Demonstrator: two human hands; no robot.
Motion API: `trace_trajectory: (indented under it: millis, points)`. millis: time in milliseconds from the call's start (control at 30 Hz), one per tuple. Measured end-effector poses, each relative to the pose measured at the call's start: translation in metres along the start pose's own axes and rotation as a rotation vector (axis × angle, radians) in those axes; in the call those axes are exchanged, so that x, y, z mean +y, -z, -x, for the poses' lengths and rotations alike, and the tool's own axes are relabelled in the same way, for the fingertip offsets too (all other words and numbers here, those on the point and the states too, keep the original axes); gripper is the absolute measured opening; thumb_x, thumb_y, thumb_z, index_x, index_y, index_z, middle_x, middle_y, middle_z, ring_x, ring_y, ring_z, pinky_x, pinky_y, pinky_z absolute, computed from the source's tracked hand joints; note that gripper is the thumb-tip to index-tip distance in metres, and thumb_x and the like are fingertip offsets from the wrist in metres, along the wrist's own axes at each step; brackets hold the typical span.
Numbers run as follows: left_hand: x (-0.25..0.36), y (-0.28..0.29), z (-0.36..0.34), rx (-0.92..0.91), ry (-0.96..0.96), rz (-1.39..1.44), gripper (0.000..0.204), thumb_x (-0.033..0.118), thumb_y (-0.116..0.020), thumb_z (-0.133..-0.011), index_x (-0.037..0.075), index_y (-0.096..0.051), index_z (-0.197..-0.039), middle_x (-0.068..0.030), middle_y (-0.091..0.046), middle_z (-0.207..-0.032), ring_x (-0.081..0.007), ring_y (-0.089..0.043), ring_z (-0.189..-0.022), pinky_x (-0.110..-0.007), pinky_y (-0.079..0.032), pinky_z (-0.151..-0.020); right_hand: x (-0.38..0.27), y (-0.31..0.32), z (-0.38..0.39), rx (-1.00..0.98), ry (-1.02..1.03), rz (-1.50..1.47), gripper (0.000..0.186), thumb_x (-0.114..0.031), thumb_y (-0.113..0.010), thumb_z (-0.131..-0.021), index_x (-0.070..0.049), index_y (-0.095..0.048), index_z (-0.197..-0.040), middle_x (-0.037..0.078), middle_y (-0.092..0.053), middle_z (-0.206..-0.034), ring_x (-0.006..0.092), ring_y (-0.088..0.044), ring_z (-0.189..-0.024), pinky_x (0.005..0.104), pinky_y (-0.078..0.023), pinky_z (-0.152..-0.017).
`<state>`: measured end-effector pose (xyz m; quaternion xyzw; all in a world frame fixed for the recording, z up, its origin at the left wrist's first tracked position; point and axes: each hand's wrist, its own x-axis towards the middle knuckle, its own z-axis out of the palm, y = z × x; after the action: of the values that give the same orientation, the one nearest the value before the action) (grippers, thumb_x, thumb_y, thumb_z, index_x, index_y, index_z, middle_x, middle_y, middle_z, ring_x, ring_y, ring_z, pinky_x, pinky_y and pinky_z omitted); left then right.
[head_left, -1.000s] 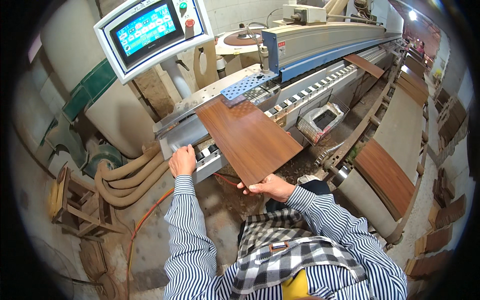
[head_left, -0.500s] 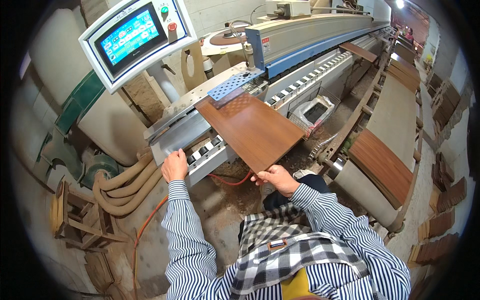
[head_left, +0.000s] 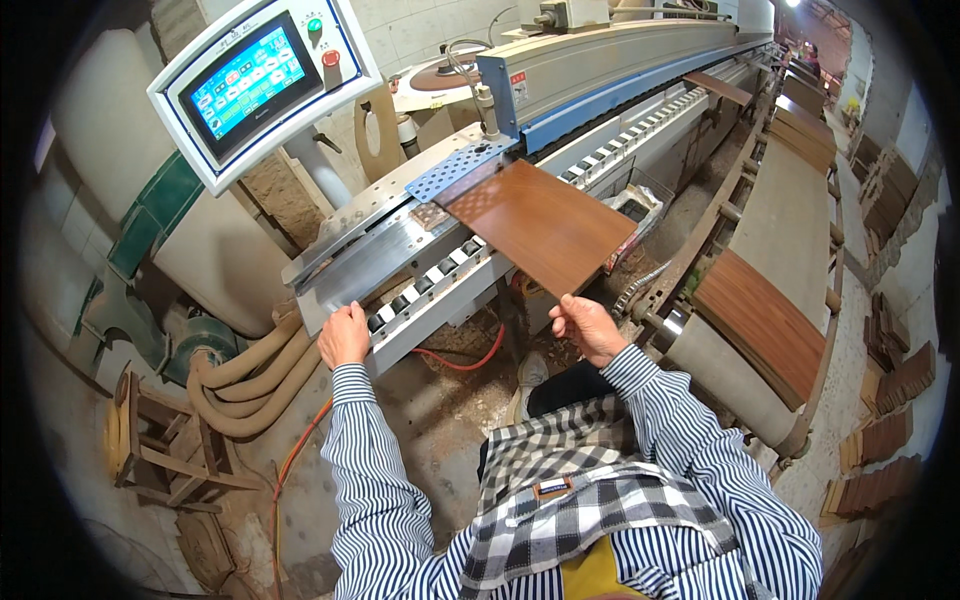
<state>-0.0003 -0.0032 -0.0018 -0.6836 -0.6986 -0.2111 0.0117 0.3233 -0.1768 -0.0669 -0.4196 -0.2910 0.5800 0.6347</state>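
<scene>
A flat brown wooden panel (head_left: 550, 225) with a glossy face lies on the infeed of a long machine, its far left edge beneath a blue perforated plate (head_left: 460, 168). The panel's near end overhangs the roller rail (head_left: 440, 275). My right hand (head_left: 590, 330) is at the panel's near corner, fingers curled, thumb and forefinger against the corner. My left hand (head_left: 344, 335) is closed at the near end of the machine's metal bed (head_left: 355, 275). Its fingertips are hidden, so what they hold, if anything, does not show.
A control screen (head_left: 250, 88) with green and red buttons stands at the upper left. To the right runs a roller conveyor (head_left: 730, 215) carrying stacked brown panels (head_left: 765, 325). Ribbed hoses (head_left: 245, 385) and a wooden stool (head_left: 170, 440) are at the left. An orange hose (head_left: 290, 455) crosses the floor.
The panel has slid right and farther along the machine, uncovering more of the rollers. My right hand has moved the same way with its corner. The left hand has stayed about where it was.
</scene>
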Motion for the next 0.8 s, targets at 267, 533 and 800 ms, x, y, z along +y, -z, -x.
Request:
trace_trajectory:
  millis: [267, 533, 800]
  points:
    - [0.007, 0.003, 0.001, -0.042, 0.026, 0.002, 0.039, 0.038, -0.042, -0.087, 0.008, -0.067, -0.088, -0.0183, -0.063, -0.088, -0.0362, -0.06, -0.083, -0.045, -0.046, -0.073, -0.033, 0.032, -0.008, 0.314, 0.032, 0.011, 0.039, -0.044, -0.054, -0.086, -0.008, -0.055, -0.073, -0.001, -0.053, -0.058, 0.0087, -0.049, -0.052, 0.0227, -0.042, -0.052]
    - [-0.008, -0.011, -0.007, -0.064, -0.014, 0.05, 0.045, 0.043, -0.041, -0.085, 0.007, -0.066, -0.091, -0.0182, -0.063, -0.09, -0.038, -0.059, -0.085, -0.046, -0.046, -0.073, -0.025, 0.123, 0.062, 0.6, 0.299, 0.096, 0.037, -0.025, -0.058, -0.087, -0.003, -0.052, -0.117, 0.004, -0.061, -0.072, 0.0076, -0.054, -0.058, 0.0196, -0.045, -0.055]
    - [-0.014, -0.018, -0.014, -0.079, -0.075, -0.076, 0.047, 0.042, -0.038, -0.089, 0.004, -0.065, -0.093, -0.0195, -0.063, -0.09, -0.038, -0.058, -0.085, -0.048, -0.044, -0.072, -0.013, 0.253, 0.268, 1.682, 0.413, 0.581, 0.07, -0.02, -0.056, -0.086, -0.009, -0.013, -0.141, 0.006, -0.058, -0.065, 0.0116, -0.053, -0.056, 0.0273, -0.045, -0.051]
